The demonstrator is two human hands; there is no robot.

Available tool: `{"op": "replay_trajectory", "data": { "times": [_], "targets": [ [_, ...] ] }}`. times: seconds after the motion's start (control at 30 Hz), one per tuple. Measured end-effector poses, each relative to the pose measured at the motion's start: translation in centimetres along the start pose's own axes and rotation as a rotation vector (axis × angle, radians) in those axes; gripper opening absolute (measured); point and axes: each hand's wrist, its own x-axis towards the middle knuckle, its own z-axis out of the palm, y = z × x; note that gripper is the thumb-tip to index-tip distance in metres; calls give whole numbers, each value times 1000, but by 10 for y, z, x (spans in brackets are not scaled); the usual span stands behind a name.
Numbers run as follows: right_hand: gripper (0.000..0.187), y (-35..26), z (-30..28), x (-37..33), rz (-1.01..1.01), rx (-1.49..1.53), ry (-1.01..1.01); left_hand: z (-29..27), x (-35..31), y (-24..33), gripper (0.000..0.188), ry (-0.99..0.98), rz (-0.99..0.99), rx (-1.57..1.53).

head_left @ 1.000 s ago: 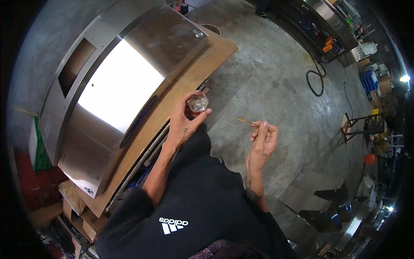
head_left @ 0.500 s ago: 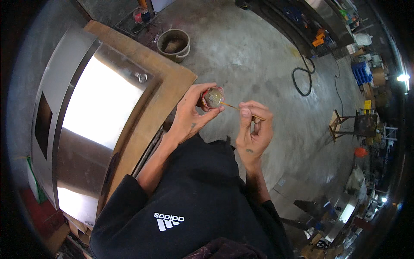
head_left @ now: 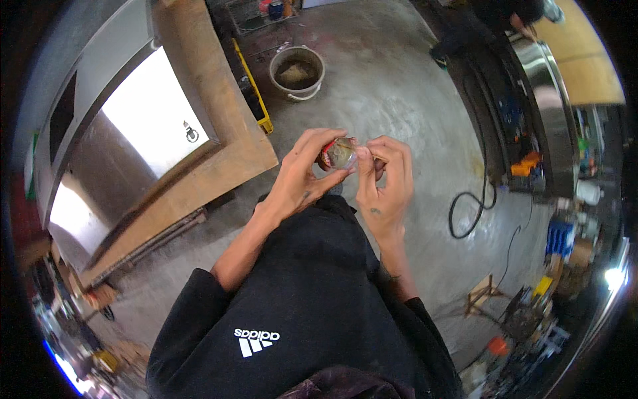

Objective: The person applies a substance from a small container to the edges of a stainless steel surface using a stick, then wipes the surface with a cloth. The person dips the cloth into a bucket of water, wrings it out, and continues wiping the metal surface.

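My left hand (head_left: 296, 174) curls around a small round jar (head_left: 341, 157) with red on its side, thumb and fingers closed on it. Its open top faces up and shows something greyish and glassy inside. Close against the jar's right rim, my right hand (head_left: 387, 178) pinches a thin wooden stick (head_left: 343, 147). The stick's far end reaches over or into the jar, and most of its length is hidden by my fingers. Both hands are held up in front of my dark top, above the concrete floor.
A shiny curved sheet-metal piece (head_left: 119, 156) lies on a wooden bench (head_left: 236, 149) at left. A bucket (head_left: 302, 91) stands ahead. Black hose (head_left: 452, 216) loops on the floor at right. Another person (head_left: 482, 30) is at the far right, beside a metal-topped bench.
The view has swung, bringing the other person into sight. My right hand has come closer to the jar, and less of the stick shows between hand and jar.
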Motion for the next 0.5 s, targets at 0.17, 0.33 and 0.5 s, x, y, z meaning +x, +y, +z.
{"op": "replay_trajectory", "data": {
  "times": [0.17,0.33,0.5],
  "targets": [
    [12,42,-21,58,-64,80,-170,38,38,8,68,172,15,68],
    [12,69,-11,106,-189,115,-328,46,60,8,72,318,-90,93],
    [12,67,31,153,-329,90,-421,22,77,2,72,477,-161,63]
  ]
}}
